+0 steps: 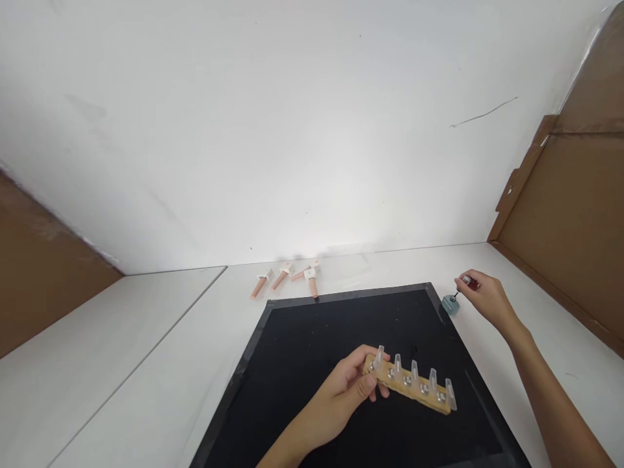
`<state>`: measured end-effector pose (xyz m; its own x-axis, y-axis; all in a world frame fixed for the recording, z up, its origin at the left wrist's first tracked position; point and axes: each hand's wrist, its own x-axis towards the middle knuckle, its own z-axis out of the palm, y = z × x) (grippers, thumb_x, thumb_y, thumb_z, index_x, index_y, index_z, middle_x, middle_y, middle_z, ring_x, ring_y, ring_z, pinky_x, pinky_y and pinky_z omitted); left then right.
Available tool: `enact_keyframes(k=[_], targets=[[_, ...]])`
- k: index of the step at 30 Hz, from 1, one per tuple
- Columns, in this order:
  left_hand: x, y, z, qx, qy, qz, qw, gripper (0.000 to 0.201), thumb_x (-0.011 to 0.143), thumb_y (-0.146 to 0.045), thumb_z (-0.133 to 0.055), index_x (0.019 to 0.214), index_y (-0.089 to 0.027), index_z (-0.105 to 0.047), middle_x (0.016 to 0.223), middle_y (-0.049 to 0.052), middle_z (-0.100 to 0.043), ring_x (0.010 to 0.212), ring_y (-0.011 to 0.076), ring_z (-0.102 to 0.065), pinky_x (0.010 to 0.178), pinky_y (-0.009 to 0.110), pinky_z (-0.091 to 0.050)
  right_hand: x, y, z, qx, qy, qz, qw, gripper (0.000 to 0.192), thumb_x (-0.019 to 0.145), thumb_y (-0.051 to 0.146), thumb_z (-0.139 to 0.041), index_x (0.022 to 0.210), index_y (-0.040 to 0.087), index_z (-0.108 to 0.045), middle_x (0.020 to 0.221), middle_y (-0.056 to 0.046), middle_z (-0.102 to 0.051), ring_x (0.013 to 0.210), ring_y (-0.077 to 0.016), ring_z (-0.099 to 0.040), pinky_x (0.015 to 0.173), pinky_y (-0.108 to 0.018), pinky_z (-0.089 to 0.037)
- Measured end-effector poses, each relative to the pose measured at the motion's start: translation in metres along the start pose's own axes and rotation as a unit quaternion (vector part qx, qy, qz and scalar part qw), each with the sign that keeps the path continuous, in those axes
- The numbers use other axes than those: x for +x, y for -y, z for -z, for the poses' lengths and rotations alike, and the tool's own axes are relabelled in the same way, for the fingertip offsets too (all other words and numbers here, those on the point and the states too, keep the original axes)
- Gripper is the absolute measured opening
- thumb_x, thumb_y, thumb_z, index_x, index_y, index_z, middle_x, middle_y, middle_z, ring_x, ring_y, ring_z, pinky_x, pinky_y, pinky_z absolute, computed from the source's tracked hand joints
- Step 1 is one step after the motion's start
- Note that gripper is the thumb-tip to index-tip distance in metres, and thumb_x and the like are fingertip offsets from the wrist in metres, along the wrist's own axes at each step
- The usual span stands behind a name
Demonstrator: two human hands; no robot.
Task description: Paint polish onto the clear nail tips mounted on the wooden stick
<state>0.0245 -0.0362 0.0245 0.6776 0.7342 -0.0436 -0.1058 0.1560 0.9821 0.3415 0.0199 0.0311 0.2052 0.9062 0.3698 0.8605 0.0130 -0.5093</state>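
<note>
My left hand (348,390) grips one end of a wooden nail display strip (412,387) above the black mat. Along the strip stand several clear nail tips (414,372), each beside a round silver piece. At the right, my right hand (487,296) pinches the cap of a nail polish brush (457,294). The brush's dark stem points down at the neck of a small grey-green polish bottle (451,305) by the mat's far right corner. Whether the bristles are inside the bottle cannot be seen clearly.
Several bottles with peach-coloured long caps (281,279) lie behind the black mat (341,331), near the white wall (312,143). Brown cardboard panels (570,195) close in the right side, and another cardboard panel (43,260) stands at the left. A seam crosses the white table (160,364).
</note>
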Motion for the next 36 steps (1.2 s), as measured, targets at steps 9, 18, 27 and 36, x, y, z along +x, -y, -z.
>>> enact_keyframes(k=[9, 18, 27, 36], targets=[[0.001, 0.0, 0.0, -0.011, -0.001, -0.001, 1.0, 0.046, 0.079, -0.056, -0.058, 0.102, -0.017, -0.056, 0.081, 0.001, -0.055, 0.072, 0.0116, -0.054, 0.064, 0.025, -0.039, 0.0, 0.004, -0.003, -0.006, 0.023, 0.023, 0.999, 0.023, 0.08, 0.036, -0.049, 0.063, 0.022, -0.056, 0.059, -0.004, -0.059, 0.056, -0.021, -0.053, 0.053, -0.03, -0.039], [0.001, 0.001, 0.0, -0.013, -0.001, -0.01, 1.0, 0.045, 0.079, -0.056, -0.059, 0.102, -0.017, -0.057, 0.083, 0.002, -0.056, 0.071, 0.0114, -0.055, 0.064, 0.024, -0.039, -0.002, 0.01, -0.003, 0.025, 0.028, 0.04, 0.999, 0.023, 0.081, 0.036, -0.052, 0.064, 0.021, -0.059, 0.061, -0.004, -0.061, 0.057, -0.0212, -0.054, 0.055, -0.031, -0.04], [0.0, 0.003, 0.001, -0.017, -0.015, -0.015, 1.0, 0.043, 0.079, -0.055, -0.059, 0.101, -0.018, -0.058, 0.078, 0.0, -0.055, 0.07, 0.0114, -0.055, 0.063, 0.024, -0.04, -0.005, 0.019, 0.006, 0.113, -0.01, 0.017, 0.993, 0.02, 0.079, 0.036, -0.056, 0.067, 0.021, -0.06, 0.062, -0.004, -0.062, 0.057, -0.0208, -0.053, 0.057, -0.033, -0.041], [0.002, 0.004, 0.0, -0.03, -0.023, -0.026, 0.999, 0.043, 0.078, -0.054, -0.061, 0.099, -0.017, -0.058, 0.078, 0.001, -0.057, 0.068, 0.011, -0.056, 0.062, 0.023, -0.04, -0.033, 0.079, 0.019, 0.276, 0.08, 0.068, 0.955, 0.037, 0.081, 0.057, -0.057, 0.076, 0.022, -0.065, 0.068, -0.003, -0.062, 0.06, -0.0185, -0.058, 0.053, -0.028, -0.048]])
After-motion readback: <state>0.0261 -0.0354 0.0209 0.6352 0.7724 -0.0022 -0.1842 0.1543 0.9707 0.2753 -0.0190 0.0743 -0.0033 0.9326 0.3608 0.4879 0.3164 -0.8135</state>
